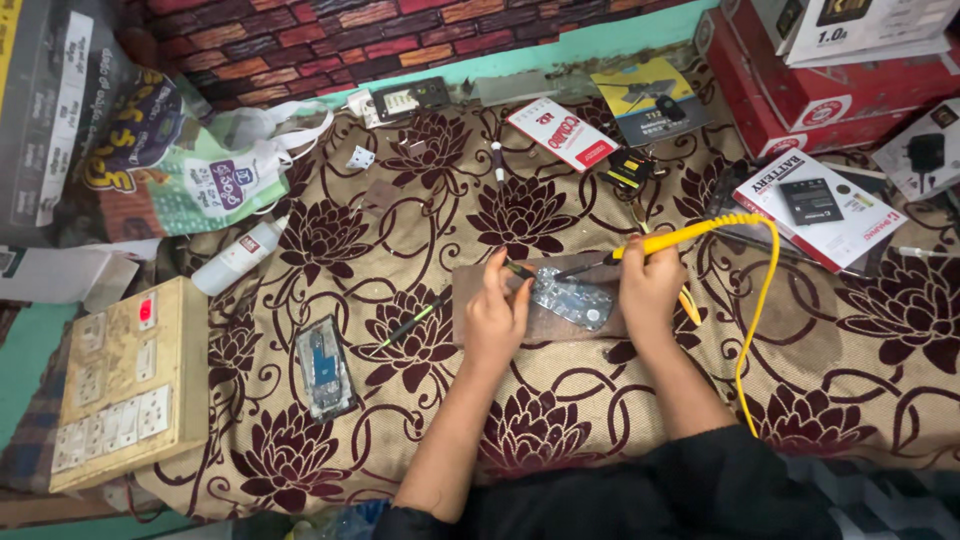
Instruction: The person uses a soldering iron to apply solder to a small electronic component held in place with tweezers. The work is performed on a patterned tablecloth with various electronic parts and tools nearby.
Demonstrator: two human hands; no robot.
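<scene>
Head view, left to right: switch board [120, 385] at the tabletop's left edge, white squeeze bottle [240, 256] lying on its side, opened phone body [325, 367] face up on the floral cloth [850, 340], green-handled tool [412, 320] lying loose. Left hand [495, 315] – fingers pinched on a thin tool at the small circuit board [572, 298], which sits on a brown work mat [560, 325] at centre. Right hand [650, 285] – fingers clenched around a yellow soldering iron [660, 243], tip at the board's top edge. Judging by this, board work is mid-way; the phone is not reassembled. Red boxes [800, 95] top right are shut, contents hidden.
</scene>
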